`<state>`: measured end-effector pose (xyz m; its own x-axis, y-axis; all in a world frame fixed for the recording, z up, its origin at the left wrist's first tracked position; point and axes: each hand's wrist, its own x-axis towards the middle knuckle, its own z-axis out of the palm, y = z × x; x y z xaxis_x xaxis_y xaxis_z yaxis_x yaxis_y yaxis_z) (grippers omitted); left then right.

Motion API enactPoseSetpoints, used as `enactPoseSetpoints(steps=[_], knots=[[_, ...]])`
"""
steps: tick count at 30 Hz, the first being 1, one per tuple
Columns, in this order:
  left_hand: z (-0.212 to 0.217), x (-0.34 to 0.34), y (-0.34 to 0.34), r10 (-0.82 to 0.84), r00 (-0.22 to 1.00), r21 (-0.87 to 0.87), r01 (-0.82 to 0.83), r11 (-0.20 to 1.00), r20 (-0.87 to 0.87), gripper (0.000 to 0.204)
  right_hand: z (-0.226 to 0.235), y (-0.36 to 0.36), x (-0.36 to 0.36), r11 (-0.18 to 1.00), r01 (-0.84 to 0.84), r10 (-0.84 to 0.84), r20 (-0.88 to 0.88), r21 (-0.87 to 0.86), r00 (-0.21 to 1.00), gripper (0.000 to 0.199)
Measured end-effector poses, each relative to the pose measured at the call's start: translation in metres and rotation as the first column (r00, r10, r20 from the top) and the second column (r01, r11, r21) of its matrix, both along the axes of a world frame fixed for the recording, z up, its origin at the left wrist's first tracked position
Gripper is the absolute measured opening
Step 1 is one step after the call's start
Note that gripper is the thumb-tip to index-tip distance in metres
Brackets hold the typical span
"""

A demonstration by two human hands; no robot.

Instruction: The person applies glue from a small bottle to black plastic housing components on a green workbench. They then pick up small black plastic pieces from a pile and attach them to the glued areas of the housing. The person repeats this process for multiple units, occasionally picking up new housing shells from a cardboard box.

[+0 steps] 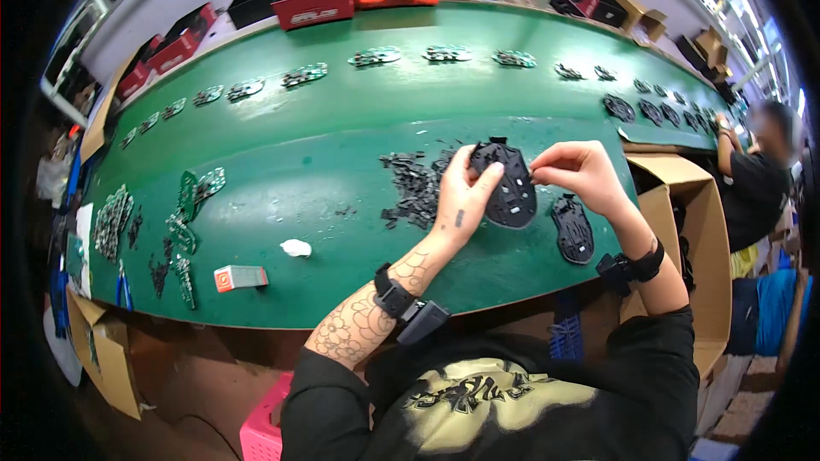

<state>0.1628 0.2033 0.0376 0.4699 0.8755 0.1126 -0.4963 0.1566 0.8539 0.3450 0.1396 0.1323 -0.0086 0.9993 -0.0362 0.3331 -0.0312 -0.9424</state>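
Note:
My left hand (459, 198) grips a black plastic mouse base shell (515, 196), thumb across its inner face, and holds it tilted up over the green table. At the shell's right edge, my right hand (588, 172) is closed in a pinch; whatever sits between its fingertips is hidden or too small to name. Below that hand, another black mouse base (574, 230) lies on the table. A heap of small black plastic pieces (412, 190) spreads beside my left hand, partly hidden by it.
Circuit boards (374, 56) line the green conveyor belt (282, 115) beyond the table. More boards (113, 222) pile at left, near blue-handled pliers (124, 286), a small box (241, 278) and a white object (295, 248). A cardboard carton (713, 248) stands at right; a co-worker (760, 179) sits beyond.

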Motion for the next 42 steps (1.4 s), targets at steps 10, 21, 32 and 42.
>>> enactPoseSetpoints(steps=[10,21,32,42], knots=[[-0.004,-0.001,0.002,-0.055,0.989,0.069,0.065,0.996,-0.137,0.034,-0.009,-0.029,-0.006,0.972,-0.148,0.101,0.243,0.183,0.965,0.011],[0.004,-0.004,-0.002,-0.057,0.989,0.102,0.071,0.992,-0.133,0.032,-0.024,-0.029,-0.006,0.952,-0.148,0.060,0.311,0.269,0.949,0.011],[-0.002,-0.002,-0.003,-0.002,0.993,0.148,0.019,0.989,-0.120,0.031,-0.032,-0.026,-0.017,0.924,-0.223,0.077,0.418,0.312,0.905,0.015],[0.003,-0.006,-0.001,0.024,1.000,0.030,-0.024,0.999,0.012,0.030,-0.010,0.008,-0.006,0.961,-0.246,0.211,0.241,0.127,0.947,0.027]])
